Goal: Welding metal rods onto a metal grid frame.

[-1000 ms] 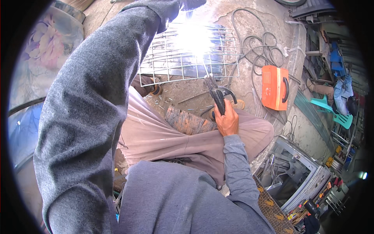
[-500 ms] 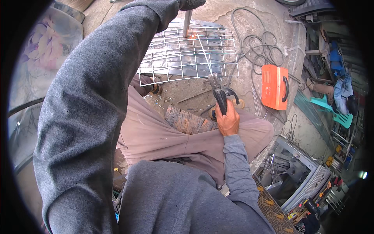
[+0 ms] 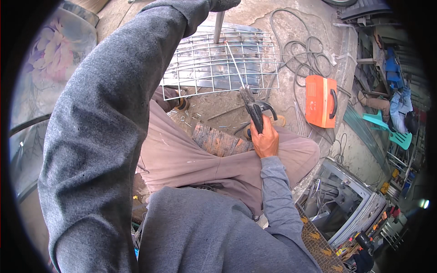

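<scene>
My right hand (image 3: 266,139) is closed round the black handle of a welding electrode holder (image 3: 256,114). A thin pale welding rod (image 3: 236,60) runs from its jaws up to the foot of a metal bar (image 3: 219,28), where a faint reddish spot shows. That bar stands upright on a wire grid (image 3: 200,68), which lies over grey sheet metal (image 3: 218,81). At the top edge, my left hand (image 3: 225,4), in a dark glove and partly cut off by the frame, is closed at the bar's upper end. My left sleeve fills much of the left side.
An orange welding machine (image 3: 320,102) stands on the right, with coiled cable (image 3: 306,54) behind it. A wooden block (image 3: 221,140) lies between my legs. Farther right are a turquoise plastic chair (image 3: 387,128), a seated person (image 3: 400,109) and a metal frame (image 3: 350,195) holding tools.
The bright glow at the rod's tip has faded to a faint spot. The electrode holder has shifted slightly left. My left arm stays almost still.
</scene>
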A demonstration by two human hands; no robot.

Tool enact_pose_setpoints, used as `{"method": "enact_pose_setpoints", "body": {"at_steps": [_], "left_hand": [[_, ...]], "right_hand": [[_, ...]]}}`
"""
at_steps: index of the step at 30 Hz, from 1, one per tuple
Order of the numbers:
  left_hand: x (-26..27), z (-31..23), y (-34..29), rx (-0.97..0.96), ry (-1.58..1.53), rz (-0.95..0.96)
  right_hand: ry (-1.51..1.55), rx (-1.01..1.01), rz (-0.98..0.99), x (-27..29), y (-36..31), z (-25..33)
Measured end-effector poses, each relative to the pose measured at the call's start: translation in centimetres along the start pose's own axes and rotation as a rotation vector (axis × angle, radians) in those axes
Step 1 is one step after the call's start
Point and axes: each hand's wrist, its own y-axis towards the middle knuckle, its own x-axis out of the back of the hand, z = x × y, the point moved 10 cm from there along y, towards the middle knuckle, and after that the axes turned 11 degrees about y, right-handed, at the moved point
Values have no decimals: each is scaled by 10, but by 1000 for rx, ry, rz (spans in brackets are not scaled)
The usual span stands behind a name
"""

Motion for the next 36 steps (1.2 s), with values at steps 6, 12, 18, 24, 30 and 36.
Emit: {"method": "enact_pose_setpoints", "body": {"at_steps": [6,12,18,24,30,36], "left_hand": [[2,2,-2,38,-35,18],[6,2,-8,70,-72,18],[5,3,-7,59,-56,19],[1,2,-4,35,-33,11],[4,2,-5,52,-46,19],[6,2,-7,49,-52,4]], "right_hand": [[15,-8,2,0,1,2],[15,-6,3,1,2,4],[18,-8,10,-1,2,4],[20,90,-29,6,-1,13],[9,-8,-13,3,0,-2],[-9,15,-7,0,1,0]]}}
